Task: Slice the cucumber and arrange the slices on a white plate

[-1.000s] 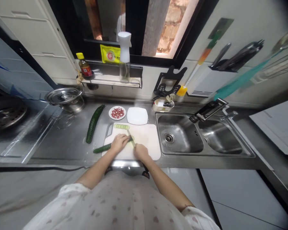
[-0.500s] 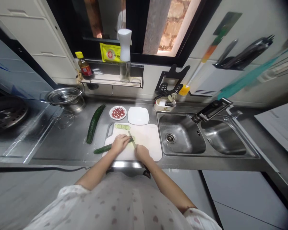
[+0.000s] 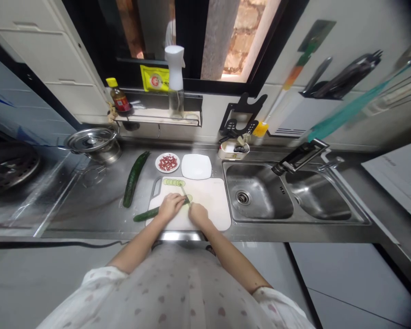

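My left hand (image 3: 171,205) is closed over a cucumber (image 3: 146,214) that lies slantwise on the white cutting board (image 3: 212,205), its uncut end reaching past the board's left edge. In my right hand (image 3: 198,214) is a knife (image 3: 185,193), its blade at the cucumber's cut end, just right of my left fingers. A pale round slice shows beside the blade. Near the back edge of the board lies a row of overlapping cucumber slices (image 3: 174,182), close to the knife's tip. My right hand hides the knife's handle.
A whole cucumber (image 3: 136,179) lies left of the board. Behind the board are a plate of chopped red pieces (image 3: 167,162) and a white square plate (image 3: 196,166). A lidded pot (image 3: 94,142) stands back left; the double sink (image 3: 256,192) is to the right.
The knife and my right hand have shifted slightly left and away from me, the tip now nearer the slice row. My left hand stays on the cucumber.
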Demonstrator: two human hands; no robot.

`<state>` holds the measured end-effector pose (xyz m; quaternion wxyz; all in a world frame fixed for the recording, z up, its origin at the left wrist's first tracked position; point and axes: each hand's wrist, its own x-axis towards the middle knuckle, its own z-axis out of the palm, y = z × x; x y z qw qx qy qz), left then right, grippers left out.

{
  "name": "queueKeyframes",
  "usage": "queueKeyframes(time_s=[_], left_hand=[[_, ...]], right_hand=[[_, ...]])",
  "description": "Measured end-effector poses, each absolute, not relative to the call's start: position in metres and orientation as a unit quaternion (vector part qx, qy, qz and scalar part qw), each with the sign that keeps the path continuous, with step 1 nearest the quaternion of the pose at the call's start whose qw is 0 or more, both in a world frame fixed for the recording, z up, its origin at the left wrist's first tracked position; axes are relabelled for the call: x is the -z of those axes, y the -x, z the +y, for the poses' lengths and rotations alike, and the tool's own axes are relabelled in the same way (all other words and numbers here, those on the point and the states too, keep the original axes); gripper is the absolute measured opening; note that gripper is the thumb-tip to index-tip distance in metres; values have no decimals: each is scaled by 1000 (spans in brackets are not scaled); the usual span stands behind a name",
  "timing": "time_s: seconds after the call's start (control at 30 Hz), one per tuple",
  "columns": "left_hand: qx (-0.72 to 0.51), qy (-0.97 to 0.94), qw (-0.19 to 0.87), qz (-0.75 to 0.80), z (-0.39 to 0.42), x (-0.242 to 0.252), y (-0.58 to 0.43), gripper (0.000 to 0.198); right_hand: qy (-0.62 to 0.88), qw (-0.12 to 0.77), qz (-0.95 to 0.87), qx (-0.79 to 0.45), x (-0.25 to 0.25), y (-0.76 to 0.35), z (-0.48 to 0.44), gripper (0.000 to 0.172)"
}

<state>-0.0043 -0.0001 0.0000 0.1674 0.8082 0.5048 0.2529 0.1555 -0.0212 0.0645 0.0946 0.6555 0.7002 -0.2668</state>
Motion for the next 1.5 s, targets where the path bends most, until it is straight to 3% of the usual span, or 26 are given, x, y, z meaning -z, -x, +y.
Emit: queueKeyframes(time_s=[0.63, 1.27, 1.5], left_hand=[[-262, -802, 180, 506, -2, -2, 4, 26], [-252, -805, 173, 509, -2, -3, 3, 27], [-250, -801, 174, 515, -4, -3, 3, 26]], right_hand=[[-669, 136, 682, 263, -61, -171, -60, 29], [-666, 90, 694, 258, -63, -154, -25, 32], [-663, 112, 694, 257, -65, -160, -36, 34]])
